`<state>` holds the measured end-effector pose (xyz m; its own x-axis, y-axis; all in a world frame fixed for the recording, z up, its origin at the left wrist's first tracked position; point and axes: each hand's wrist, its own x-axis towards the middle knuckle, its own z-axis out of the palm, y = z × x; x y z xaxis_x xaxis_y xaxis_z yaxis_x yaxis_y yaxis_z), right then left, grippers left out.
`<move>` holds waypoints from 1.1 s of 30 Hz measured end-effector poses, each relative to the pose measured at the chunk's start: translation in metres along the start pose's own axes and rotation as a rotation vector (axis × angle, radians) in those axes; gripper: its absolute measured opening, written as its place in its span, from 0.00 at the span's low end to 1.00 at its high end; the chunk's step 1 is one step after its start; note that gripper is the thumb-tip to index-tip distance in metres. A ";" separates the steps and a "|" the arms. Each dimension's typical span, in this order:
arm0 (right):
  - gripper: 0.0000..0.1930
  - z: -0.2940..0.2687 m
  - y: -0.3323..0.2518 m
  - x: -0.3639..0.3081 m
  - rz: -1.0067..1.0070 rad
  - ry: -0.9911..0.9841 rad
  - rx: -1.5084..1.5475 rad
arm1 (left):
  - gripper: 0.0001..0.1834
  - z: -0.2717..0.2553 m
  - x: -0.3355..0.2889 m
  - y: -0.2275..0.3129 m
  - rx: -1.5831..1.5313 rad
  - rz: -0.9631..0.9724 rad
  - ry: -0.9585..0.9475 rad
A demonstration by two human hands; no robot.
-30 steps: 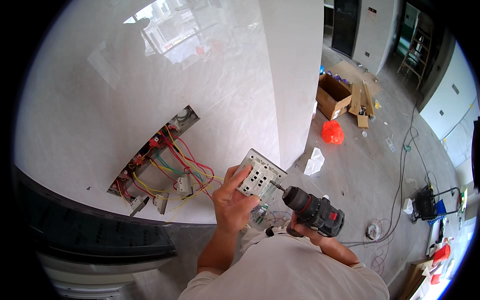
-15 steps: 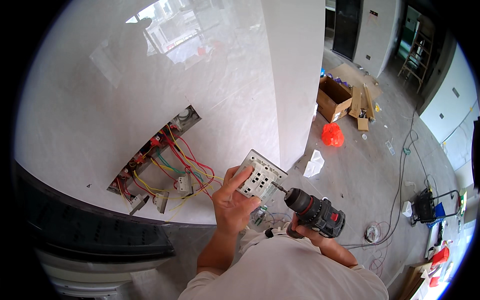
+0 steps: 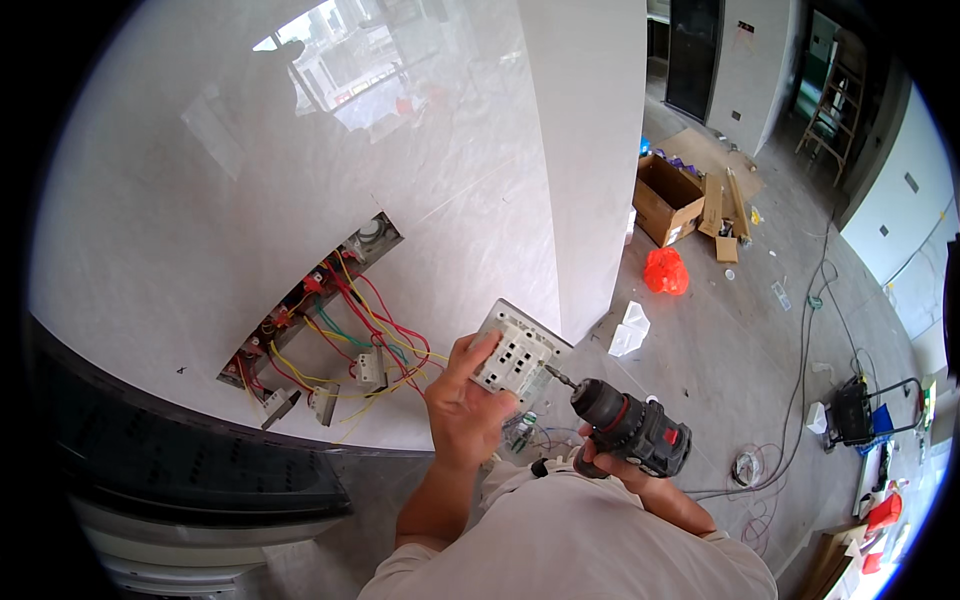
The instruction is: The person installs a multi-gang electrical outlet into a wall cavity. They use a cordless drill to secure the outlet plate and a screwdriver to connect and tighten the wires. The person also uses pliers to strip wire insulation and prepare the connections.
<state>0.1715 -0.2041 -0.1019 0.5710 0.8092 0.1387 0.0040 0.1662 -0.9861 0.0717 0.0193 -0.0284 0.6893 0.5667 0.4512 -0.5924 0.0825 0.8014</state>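
Note:
My left hand grips a white wall switch or socket unit by its edge, its back with several terminal holes turned up. In my right hand is a black cordless drill, fingers wrapped round its handle. The drill's bit points at the unit's right edge; whether its tip touches a screw is too small to tell. Left of my left hand, red, yellow and green wires hang from a long slot in the wall. Several small white modules dangle on these wires.
A dark curved ledge runs below the wall panel. On the floor to the right are an open cardboard box, an orange-red plastic bag, white packaging and trailing cables. A ladder stands far off.
The unit in my left hand has turned slightly, and my fingers on it have shifted a little. The drill stays at its right edge, almost unmoved.

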 end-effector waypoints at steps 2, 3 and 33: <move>0.23 -0.001 -0.001 0.000 -0.023 -0.043 -0.046 | 0.38 0.000 0.000 0.000 -0.052 -0.012 0.044; 0.23 -0.005 0.000 0.000 -0.026 -0.087 -0.094 | 0.38 0.001 0.000 0.000 -0.077 -0.019 0.067; 0.28 -0.064 0.022 -0.033 -0.036 0.563 0.209 | 0.43 -0.039 -0.001 0.014 -0.159 -0.185 0.279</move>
<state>0.2056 -0.2634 -0.1340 0.9208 0.3873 0.0458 -0.0973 0.3418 -0.9347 0.0462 0.0520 -0.0336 0.6635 0.7303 0.1628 -0.5410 0.3180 0.7786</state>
